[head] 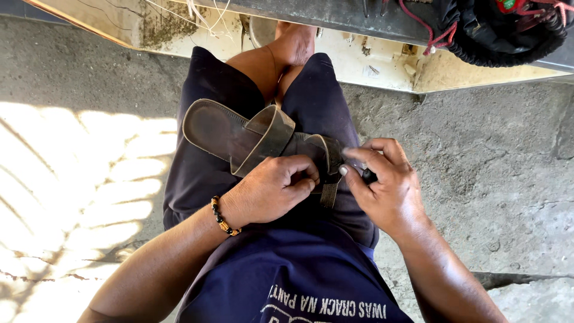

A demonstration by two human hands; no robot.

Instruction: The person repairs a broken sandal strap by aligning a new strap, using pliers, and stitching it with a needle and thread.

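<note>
A worn dark sandal (230, 131) with wide straps lies across my lap, its sole pointing left. My left hand (272, 188), with a beaded bracelet (222, 216) on the wrist, grips the sandal at its near end, fingers curled over the strap. My right hand (385, 182) pinches a small dark object (366, 174) against the sandal's right end, where a narrow strap (329, 192) hangs down. What that small object is cannot be told.
I sit in dark blue shorts (197, 173) over a rough concrete floor (502, 167). Sunlight falls on the floor at left. A pale stained ledge (382, 63) runs along the top, with a dark bag with red cords (490, 30) at top right.
</note>
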